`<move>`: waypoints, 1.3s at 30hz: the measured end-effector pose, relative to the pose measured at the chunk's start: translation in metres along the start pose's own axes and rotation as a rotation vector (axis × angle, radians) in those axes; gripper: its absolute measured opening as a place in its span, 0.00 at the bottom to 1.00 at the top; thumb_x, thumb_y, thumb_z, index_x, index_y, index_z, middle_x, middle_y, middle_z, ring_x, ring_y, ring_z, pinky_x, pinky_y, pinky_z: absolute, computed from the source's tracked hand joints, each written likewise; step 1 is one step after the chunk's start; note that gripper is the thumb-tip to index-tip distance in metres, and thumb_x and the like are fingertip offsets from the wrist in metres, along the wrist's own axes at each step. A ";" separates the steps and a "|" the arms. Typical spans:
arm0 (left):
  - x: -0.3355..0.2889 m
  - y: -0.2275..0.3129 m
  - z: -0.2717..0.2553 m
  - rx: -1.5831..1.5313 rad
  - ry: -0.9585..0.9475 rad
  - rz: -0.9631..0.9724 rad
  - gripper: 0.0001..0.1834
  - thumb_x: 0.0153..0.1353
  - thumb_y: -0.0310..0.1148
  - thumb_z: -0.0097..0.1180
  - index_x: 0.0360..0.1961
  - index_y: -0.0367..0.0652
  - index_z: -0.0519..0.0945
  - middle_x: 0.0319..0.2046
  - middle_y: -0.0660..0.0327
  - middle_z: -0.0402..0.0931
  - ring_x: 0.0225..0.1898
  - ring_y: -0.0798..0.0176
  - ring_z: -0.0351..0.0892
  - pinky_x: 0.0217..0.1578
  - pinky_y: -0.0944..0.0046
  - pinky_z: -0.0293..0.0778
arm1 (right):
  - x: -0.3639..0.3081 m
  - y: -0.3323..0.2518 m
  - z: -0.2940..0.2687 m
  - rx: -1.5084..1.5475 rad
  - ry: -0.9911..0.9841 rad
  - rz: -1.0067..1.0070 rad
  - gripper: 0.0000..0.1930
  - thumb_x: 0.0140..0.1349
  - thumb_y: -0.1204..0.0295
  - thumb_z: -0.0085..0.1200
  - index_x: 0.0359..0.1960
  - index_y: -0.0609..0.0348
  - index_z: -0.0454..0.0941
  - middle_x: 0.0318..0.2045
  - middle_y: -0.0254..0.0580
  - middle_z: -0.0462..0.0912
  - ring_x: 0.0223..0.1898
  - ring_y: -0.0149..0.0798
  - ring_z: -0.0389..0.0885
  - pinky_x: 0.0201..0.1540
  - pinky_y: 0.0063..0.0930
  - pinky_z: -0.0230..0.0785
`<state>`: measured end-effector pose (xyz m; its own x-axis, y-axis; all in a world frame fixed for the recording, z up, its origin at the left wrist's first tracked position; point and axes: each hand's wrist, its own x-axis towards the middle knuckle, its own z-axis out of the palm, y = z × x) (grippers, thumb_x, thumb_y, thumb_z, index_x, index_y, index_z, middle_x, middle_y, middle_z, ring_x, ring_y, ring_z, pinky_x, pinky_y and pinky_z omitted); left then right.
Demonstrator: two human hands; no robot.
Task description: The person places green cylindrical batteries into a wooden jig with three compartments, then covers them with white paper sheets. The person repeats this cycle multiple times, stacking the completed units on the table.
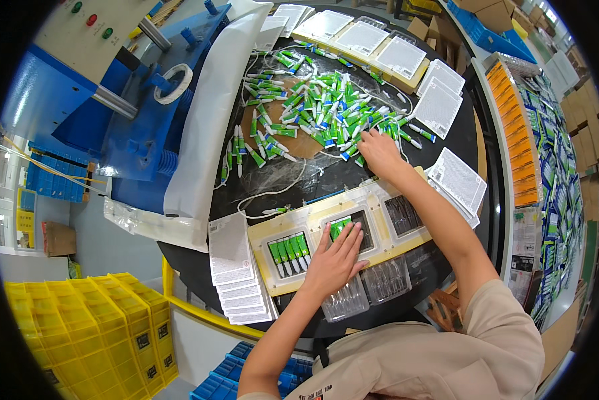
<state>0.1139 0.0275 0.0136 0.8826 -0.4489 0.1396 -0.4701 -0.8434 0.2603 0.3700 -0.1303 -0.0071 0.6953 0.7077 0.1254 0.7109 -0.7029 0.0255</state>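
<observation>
The left hand [335,259] lies flat, fingers spread, on the middle pocket of a cream tray [379,200] near the front edge of the round worktop [326,177]. Green tubes [288,251] fill the left pocket. The right hand [380,152] curls into the pile of tubes [319,110]; whether its grip holds one, I cannot tell.

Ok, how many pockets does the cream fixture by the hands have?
3, in a row on the fixture: left pocket filled with green tubes, middle pocket partly filled and partly covered by the left hand, right pocket without green tubes.
</observation>
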 end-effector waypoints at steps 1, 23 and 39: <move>0.000 0.000 0.001 0.017 -0.032 -0.013 0.36 0.68 0.53 0.55 0.67 0.37 0.71 0.73 0.57 0.63 0.75 0.57 0.58 0.74 0.38 0.47 | 0.006 0.007 0.002 -0.040 -0.082 -0.043 0.07 0.52 0.75 0.59 0.33 0.57 0.84 0.40 0.43 0.81 0.48 0.45 0.79 0.45 0.37 0.74; -0.014 0.005 0.005 0.001 -0.093 -0.099 0.38 0.68 0.54 0.53 0.72 0.43 0.65 0.75 0.61 0.58 0.77 0.59 0.54 0.75 0.37 0.43 | -0.080 -0.063 -0.029 0.316 0.538 0.513 0.12 0.60 0.63 0.66 0.33 0.61 0.83 0.29 0.46 0.80 0.34 0.49 0.81 0.33 0.39 0.74; -0.009 0.006 0.022 0.014 -0.049 -0.070 0.39 0.68 0.53 0.55 0.73 0.43 0.64 0.75 0.60 0.59 0.77 0.58 0.55 0.75 0.38 0.45 | -0.152 -0.067 -0.053 0.230 0.202 -0.552 0.17 0.53 0.73 0.55 0.42 0.74 0.81 0.46 0.49 0.81 0.49 0.43 0.81 0.54 0.32 0.76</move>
<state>0.1029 0.0196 -0.0070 0.9123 -0.4027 0.0741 -0.4077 -0.8769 0.2547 0.2111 -0.1946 0.0245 0.2016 0.9184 0.3404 0.9795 -0.1886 -0.0712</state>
